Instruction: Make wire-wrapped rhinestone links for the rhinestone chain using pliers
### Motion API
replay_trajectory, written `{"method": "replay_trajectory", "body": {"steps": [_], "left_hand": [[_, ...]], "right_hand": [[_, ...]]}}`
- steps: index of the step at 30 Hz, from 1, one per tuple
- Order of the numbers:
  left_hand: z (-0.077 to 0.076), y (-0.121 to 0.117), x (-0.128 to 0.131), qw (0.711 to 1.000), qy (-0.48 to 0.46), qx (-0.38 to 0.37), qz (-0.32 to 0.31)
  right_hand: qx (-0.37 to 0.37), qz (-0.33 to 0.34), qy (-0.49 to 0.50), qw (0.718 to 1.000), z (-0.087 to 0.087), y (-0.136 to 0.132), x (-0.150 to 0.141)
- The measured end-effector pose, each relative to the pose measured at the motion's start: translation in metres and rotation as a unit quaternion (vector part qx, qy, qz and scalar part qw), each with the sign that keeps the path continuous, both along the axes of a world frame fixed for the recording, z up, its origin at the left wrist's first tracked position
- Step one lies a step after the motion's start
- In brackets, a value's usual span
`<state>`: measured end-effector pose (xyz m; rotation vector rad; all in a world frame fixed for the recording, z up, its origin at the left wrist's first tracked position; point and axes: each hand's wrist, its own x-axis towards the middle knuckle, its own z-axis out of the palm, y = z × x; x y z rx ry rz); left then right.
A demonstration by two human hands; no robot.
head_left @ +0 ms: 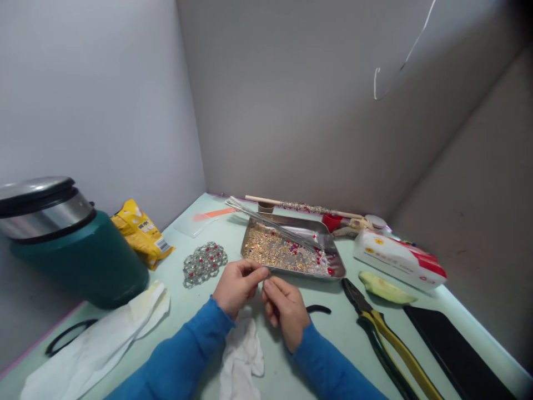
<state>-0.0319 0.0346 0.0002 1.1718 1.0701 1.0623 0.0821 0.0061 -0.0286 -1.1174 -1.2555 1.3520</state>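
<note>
My left hand (240, 284) and my right hand (284, 306) meet just in front of a metal tray (291, 272). Both are closed in a pinch, thumbs against fingertips and nearly touching. Whatever lies between the fingertips is too small to make out. Gold, red and clear beads (266, 244) are spread over the tray's floor, and a bundle of thin metal wires (270, 222) rests across it. Left of my left hand lies a beaded wire piece (205, 263) with red beads. A white cloth (242, 355) sits below my hands. Beside my right wrist a black curved handle (318, 309) shows partly.
On the right are pliers (375, 328), a green vegetable piece (385, 288), a tissue pack (397, 259) and a black flat object (453, 350). A large teal flask (79, 255), yellow packet (141, 233) and white paper (100, 344) stand left. A beaded stick (308, 208) lies behind the tray.
</note>
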Motion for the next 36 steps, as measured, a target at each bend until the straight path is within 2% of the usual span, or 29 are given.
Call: {"method": "replay_trajectory", "body": {"steps": [4, 8, 12, 18, 22, 27, 30, 36], "left_hand": [[0.000, 0.001, 0.000, 1.000, 0.015, -0.003, -0.004], [-0.003, 0.002, 0.001, 0.998, -0.019, -0.041, -0.033], [-0.002, 0.001, 0.001, 0.998, -0.008, -0.040, -0.038], [0.001, 0.001, 0.001, 0.999, -0.008, -0.041, 0.007], [-0.002, 0.001, 0.000, 0.998, 0.001, -0.063, -0.009], [-0.003, 0.001, -0.001, 0.999, 0.012, -0.040, -0.012], [-0.003, 0.001, 0.000, 0.999, -0.003, -0.044, -0.018], [-0.002, -0.001, 0.004, 0.996, 0.082, -0.013, -0.011]], "right_hand": [[-0.001, -0.010, 0.001, 1.000, -0.002, 0.001, -0.002], [0.024, -0.031, -0.015, 0.999, -0.002, 0.001, -0.002], [0.052, -0.035, -0.039, 0.997, -0.005, 0.000, 0.000], [0.092, -0.065, -0.076, 0.991, -0.006, 0.000, 0.002], [0.100, -0.083, -0.094, 0.987, -0.006, 0.000, 0.003], [0.127, -0.073, -0.128, 0.981, -0.008, 0.000, 0.004], [0.153, -0.063, -0.161, 0.973, -0.008, 0.002, 0.005], [0.219, -0.099, -0.271, 0.932, -0.007, 0.003, 0.011]]}}
